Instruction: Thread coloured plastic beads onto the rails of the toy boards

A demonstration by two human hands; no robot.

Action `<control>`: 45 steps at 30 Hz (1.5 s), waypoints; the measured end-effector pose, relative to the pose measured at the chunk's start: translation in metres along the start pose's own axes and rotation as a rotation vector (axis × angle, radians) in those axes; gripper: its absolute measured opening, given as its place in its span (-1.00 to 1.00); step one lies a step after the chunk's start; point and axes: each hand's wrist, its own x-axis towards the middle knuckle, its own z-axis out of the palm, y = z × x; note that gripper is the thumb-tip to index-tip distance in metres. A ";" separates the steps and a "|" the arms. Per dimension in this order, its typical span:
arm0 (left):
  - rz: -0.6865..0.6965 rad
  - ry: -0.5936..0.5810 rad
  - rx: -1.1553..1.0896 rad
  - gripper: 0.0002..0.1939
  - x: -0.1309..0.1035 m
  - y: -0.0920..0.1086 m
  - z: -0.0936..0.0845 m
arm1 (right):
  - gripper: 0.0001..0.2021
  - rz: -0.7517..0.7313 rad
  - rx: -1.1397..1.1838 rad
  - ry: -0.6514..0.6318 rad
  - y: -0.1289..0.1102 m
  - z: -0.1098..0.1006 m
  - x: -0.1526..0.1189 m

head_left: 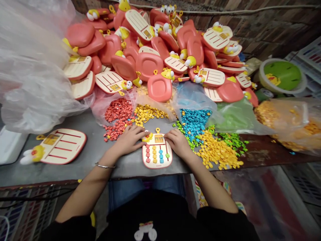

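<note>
A cream-and-red toy slider board (158, 165) with a yellow animal head lies flat on the table in front of me. Red, yellow and blue pieces sit in columns in its slots, and a single green piece (168, 155) is in the rightmost slot. My left hand (130, 140) rests at the board's upper left edge by the head, fingers stretched out. At the top of the right slot, the fingers of my right hand (177, 142) are pinched together; anything between them is hidden.
Loose red pieces (117, 113), yellow pieces (218, 150), blue pieces (194, 120) and green pieces (233, 142) lie in heaps around the board. Behind is a tall pile of similar boards (149, 63). Another board (65, 147) lies left, near a plastic bag (37, 67).
</note>
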 end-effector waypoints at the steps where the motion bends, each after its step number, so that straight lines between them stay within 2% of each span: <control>1: -0.001 0.002 0.008 -0.58 0.000 0.000 0.000 | -0.84 -0.018 0.008 -0.013 0.000 -0.002 -0.003; 4: -0.005 0.002 0.004 -0.58 0.000 0.001 0.000 | -0.87 -0.041 0.131 -0.017 -0.003 -0.007 -0.015; 6: -0.005 -0.003 -0.006 -0.58 0.001 0.000 0.000 | -0.86 -0.002 0.237 0.016 -0.006 -0.006 -0.021; 10: -0.011 0.004 -0.029 -0.58 0.001 0.000 0.001 | -0.78 0.097 0.356 0.059 -0.014 0.007 -0.023; 13: -0.010 0.013 -0.050 -0.59 0.000 -0.001 0.002 | -0.76 0.091 0.402 0.068 -0.019 0.014 -0.020; 17: -0.001 0.001 -0.053 -0.59 0.000 -0.002 0.003 | -0.83 0.064 0.456 0.025 -0.013 0.000 -0.020; 19: 0.002 -0.004 -0.057 -0.60 0.000 -0.002 0.002 | -0.87 0.106 0.344 0.091 -0.002 -0.012 -0.022; 21: 0.004 -0.006 -0.064 -0.60 0.000 -0.002 0.002 | -0.86 0.138 0.127 0.129 0.012 -0.023 -0.023; 25: 0.007 -0.015 -0.068 -0.59 0.000 -0.002 0.000 | -0.80 0.128 -0.216 -0.035 0.033 -0.027 -0.025; 28: 0.003 -0.027 -0.069 -0.58 0.000 -0.002 0.000 | -0.78 0.129 -0.279 -0.069 0.038 -0.023 -0.025; 32: 0.002 -0.026 -0.071 -0.58 0.000 -0.001 -0.001 | -0.81 0.164 -0.204 -0.032 0.041 -0.023 -0.026; 35: 0.000 -0.014 -0.070 -0.59 0.000 -0.001 0.000 | -0.82 0.185 -0.123 0.035 0.037 -0.026 -0.024; 39: 0.004 -0.018 -0.070 -0.59 0.000 -0.001 0.000 | -0.85 0.167 0.097 0.150 0.017 -0.020 -0.014; 42: 0.010 -0.019 -0.057 -0.59 0.000 -0.001 0.000 | -0.87 0.125 0.233 0.154 0.000 -0.007 -0.006; 45: 0.008 -0.017 -0.056 -0.58 0.000 -0.001 0.000 | -0.85 0.100 0.187 0.115 -0.009 0.002 -0.004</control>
